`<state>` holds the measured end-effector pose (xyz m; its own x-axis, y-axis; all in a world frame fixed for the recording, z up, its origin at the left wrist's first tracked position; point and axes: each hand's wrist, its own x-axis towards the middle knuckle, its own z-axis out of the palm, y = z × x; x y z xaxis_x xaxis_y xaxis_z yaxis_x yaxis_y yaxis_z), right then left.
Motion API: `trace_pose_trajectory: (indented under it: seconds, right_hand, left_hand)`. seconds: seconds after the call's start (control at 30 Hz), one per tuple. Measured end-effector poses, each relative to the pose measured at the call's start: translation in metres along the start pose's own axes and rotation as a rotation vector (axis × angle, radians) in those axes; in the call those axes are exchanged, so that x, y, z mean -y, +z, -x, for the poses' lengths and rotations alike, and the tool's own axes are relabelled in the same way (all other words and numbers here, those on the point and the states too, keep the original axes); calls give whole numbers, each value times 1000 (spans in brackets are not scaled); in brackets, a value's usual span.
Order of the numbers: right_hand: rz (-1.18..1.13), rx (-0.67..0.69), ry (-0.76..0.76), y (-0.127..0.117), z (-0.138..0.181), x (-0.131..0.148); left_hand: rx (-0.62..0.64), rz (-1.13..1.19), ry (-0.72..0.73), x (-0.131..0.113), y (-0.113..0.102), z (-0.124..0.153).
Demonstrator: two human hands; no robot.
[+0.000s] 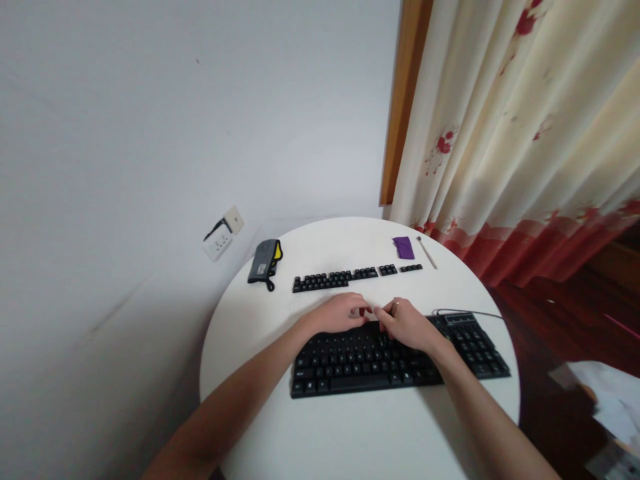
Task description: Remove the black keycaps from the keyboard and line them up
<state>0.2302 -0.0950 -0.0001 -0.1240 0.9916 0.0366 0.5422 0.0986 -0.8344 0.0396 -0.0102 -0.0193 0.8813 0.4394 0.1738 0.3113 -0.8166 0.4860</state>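
A black keyboard (pixel 360 384) lies on the white round table, its upper left part bare of keycaps. Over its back edge, my left hand (pixel 343 312) rests with its fingers loosely curved and apart, and I see nothing held in it. Close beside it, my right hand (pixel 406 325) is closed above the keyboard's upper middle, fingertips pressed together and pointing down; whatever they may hold is too small to make out. Behind both hands, loose black keycaps (pixel 325 281) are set out in rows, with smaller groups of keycaps (pixel 388 270) to the right.
A grey pouch (pixel 261 261) with a yellow patch sits at the table's back left. Toward the back right lie a purple cloth (pixel 403 247) and a thin brush-like stick (pixel 427 253). The keyboard cable (pixel 470 311) runs off the right edge of the table (pixel 320 440).
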Motion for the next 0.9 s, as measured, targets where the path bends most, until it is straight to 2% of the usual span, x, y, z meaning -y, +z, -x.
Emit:
trace_pose_trajectory:
  seconds: [0.2, 0.37, 0.43, 0.5, 0.63, 0.9]
  right_hand:
    - [30, 177, 112, 7, 4, 2]
    - [282, 116, 14, 7, 14, 11]
    - [295, 136, -23, 4, 17, 12]
    - [217, 213, -5, 1, 17, 8]
    - [-56, 380, 137, -2, 13, -6]
    - [-321, 416, 306, -5, 3, -16]
  left_hand:
    - [104, 17, -15, 2, 9, 0]
    - [135, 56, -3, 5, 7, 0]
    - [141, 89, 7, 5, 7, 0]
    - [139, 116, 12, 7, 7, 0]
    - [134, 125, 22, 9, 8, 0]
    - [140, 165, 25, 10, 7, 0]
